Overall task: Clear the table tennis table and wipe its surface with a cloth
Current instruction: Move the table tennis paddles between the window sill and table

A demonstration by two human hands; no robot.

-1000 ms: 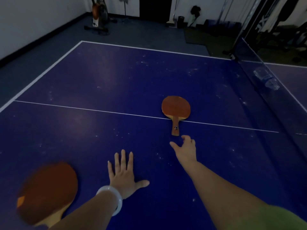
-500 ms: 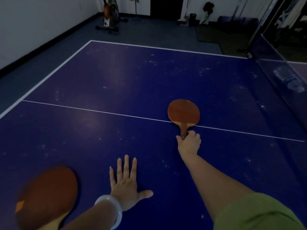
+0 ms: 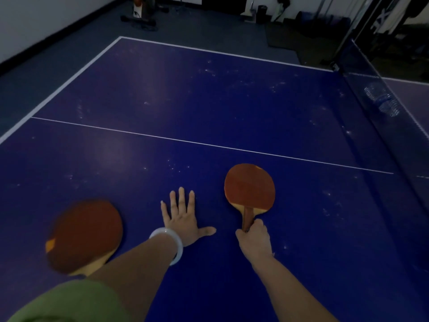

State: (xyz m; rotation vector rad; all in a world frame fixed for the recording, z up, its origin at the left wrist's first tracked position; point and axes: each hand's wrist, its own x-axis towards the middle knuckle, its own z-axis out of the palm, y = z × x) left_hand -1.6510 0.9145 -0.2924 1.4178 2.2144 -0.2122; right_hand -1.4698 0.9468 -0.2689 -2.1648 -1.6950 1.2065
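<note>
The right hand (image 3: 254, 240) grips the wooden handle of a table tennis paddle (image 3: 249, 189), fingers curled round the lower end of the handle. The paddle's red rubber face points up and away from the person, its blade on or just over the blue table tennis table (image 3: 209, 101); whether it touches the surface cannot be told. It sits on the near side of the thin white centre line (image 3: 162, 138), between the line and the person.

The left hand (image 3: 183, 219) lies flat on the table just beside the held paddle, palm down, fingers straight and spread, thumb stretched toward the right hand. It holds nothing. A pale, translucent bangle (image 3: 170, 242) circles the left wrist. A green sleeve (image 3: 65, 300) shows at the lower left.

A second paddle (image 3: 84, 235) lies on the table to the left of the left forearm, red face up, blurred, with a small yellow-orange mark near its left edge; its pale handle end runs under the forearm.

The tabletop carries scattered pale specks and smudges, thickest toward the far side and near the net (image 3: 380, 126), which runs along the right. Behind the net's mesh a clear plastic water bottle (image 3: 381, 98) lies on its side on the other half of the table.

Beyond the table lie a grey floor, a white wall, and dark gym equipment. A large pale "X" (image 3: 378, 22) shows on a dark frame at the upper right; no other writing can be read.
</note>
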